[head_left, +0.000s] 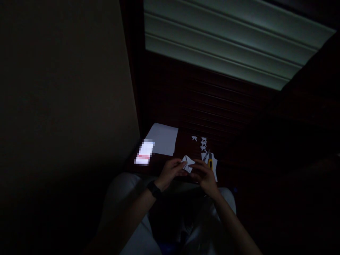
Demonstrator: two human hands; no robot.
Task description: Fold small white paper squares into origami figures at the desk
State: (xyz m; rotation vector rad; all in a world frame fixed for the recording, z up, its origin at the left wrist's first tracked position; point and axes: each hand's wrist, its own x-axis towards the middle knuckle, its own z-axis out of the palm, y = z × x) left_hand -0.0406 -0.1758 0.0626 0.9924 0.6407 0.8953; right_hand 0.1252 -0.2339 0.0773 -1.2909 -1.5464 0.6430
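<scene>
A small folded piece of white paper, with crease lines across it, is held up between both hands above the front edge of the dark table. My left hand, with a dark watch on its wrist, pinches the paper's left side between thumb and fingers. On the opposite side, my right hand has its fingers closed on the paper's right edge. Just beyond the right hand lie a yellow utility knife and what looks like a pair of scissors, on top of white paper sheets.
Several small folded paper figures stand at the back of the table, one apart from the others. At left are a stack of white paper and a lit, pixelated screen. A wall rises on the left. The room is dim.
</scene>
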